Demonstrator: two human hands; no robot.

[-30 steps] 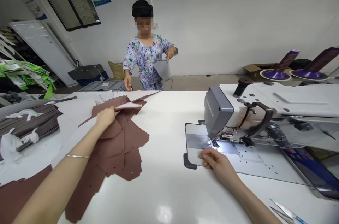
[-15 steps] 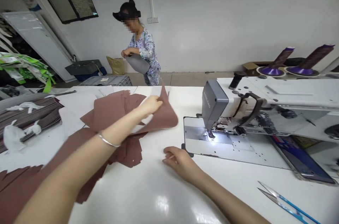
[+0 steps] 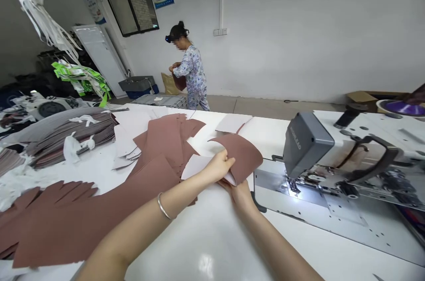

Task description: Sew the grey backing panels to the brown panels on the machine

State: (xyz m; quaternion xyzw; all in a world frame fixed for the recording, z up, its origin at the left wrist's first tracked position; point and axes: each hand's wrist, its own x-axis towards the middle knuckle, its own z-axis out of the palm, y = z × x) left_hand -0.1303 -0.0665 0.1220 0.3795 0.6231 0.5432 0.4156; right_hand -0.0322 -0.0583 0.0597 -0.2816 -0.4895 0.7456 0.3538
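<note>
My left hand [image 3: 220, 166], a metal bangle [image 3: 162, 205] on its forearm, pinches a curved brown fabric piece [image 3: 244, 153] with a pale underside. Below it, my right hand [image 3: 241, 194] grips the lower edge of the same piece, its fingers partly hidden underneath. The piece is lifted off the white table, just left of the sewing machine [image 3: 307, 143], whose lamp lights the needle area. Overlapping brown fabric pieces [image 3: 164, 139] lie to the left of my hands, and more brown pieces [image 3: 73, 223] spread toward the near left.
Behind the held piece lies a pale panel [image 3: 234, 122] on the white table [image 3: 186, 245]. Tied stacks of grey-brown fabric [image 3: 86, 134] lie at the left. Across the table a co-worker [image 3: 192, 68] stands holding a brown piece, near grey crates [image 3: 169, 100].
My left hand has brought the brown piece rightward and nearer, and my right hand has come up to grip it. The view has swung left. The co-worker now holds a brown piece instead of a grey one.
</note>
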